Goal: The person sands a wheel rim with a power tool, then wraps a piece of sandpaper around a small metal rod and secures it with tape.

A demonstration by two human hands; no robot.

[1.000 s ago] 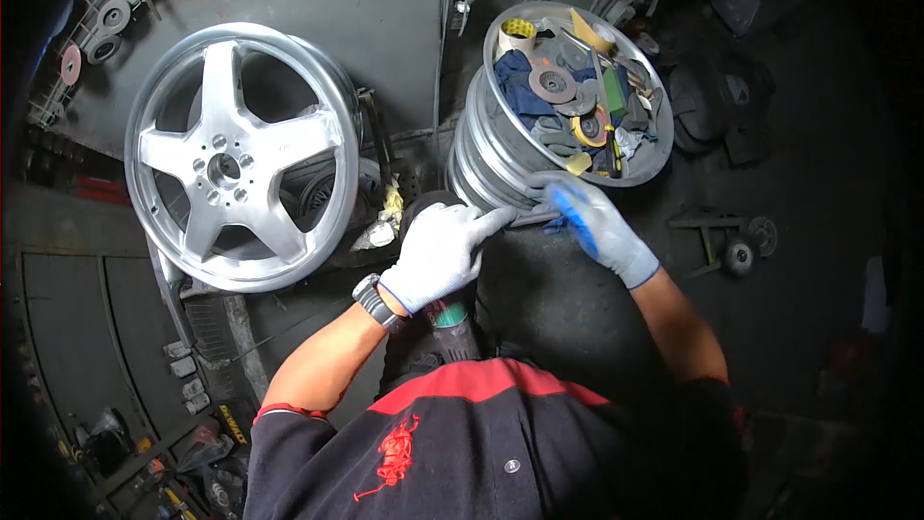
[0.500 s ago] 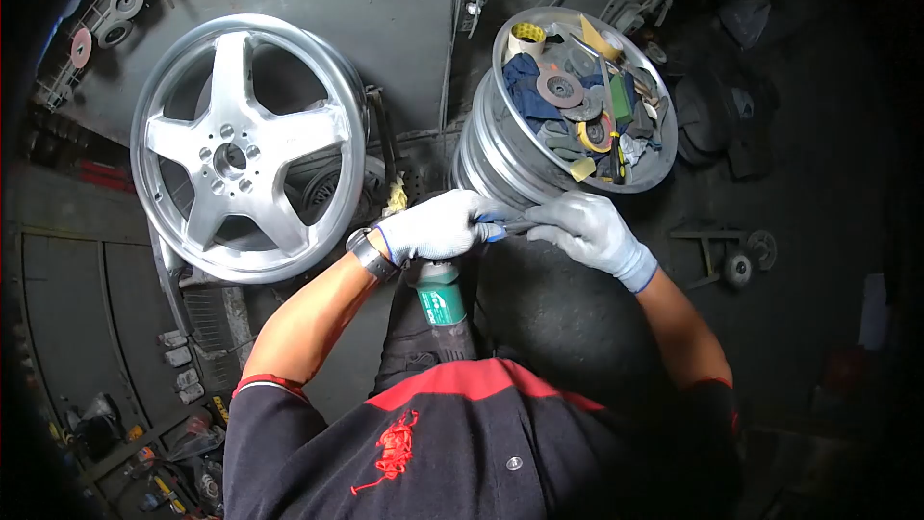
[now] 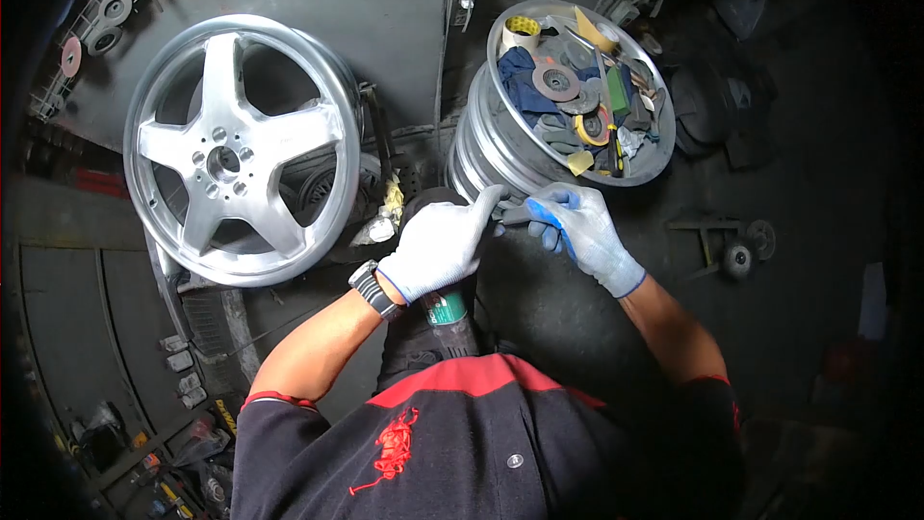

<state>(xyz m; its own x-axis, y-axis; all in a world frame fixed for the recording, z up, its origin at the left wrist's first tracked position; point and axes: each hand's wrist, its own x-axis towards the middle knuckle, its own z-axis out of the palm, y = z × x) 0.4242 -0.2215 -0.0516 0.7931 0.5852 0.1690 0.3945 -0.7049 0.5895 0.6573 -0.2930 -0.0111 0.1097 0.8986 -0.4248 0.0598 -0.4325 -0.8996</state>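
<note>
My left hand [image 3: 435, 243], in a white glove, reaches in from the left with its fingers bent. My right hand [image 3: 582, 231], gloved in white with a blue palm side, has its thumb and fingers pinched together. Between the two hands is a small dark grey strip [image 3: 517, 216]; its exact kind is not clear. The right fingers grip one end, and the left fingertips close at the other. Below my left hand, a power tool with a green label [image 3: 446, 309] stands against my legs, partly hidden by the hand.
A bare silver five-spoke wheel rim [image 3: 223, 58] stands at the left on a metal stand. At the upper right, another rim [image 3: 656, 162] holds sanding discs, tape rolls, cloths and a screwdriver. A small wheeled frame [image 3: 707, 241] lies on the floor at the right.
My left hand has turned, its back facing up more, and has come down over the power tool. My right hand has rotated, showing its blue palm side. The strip stays between them.
</note>
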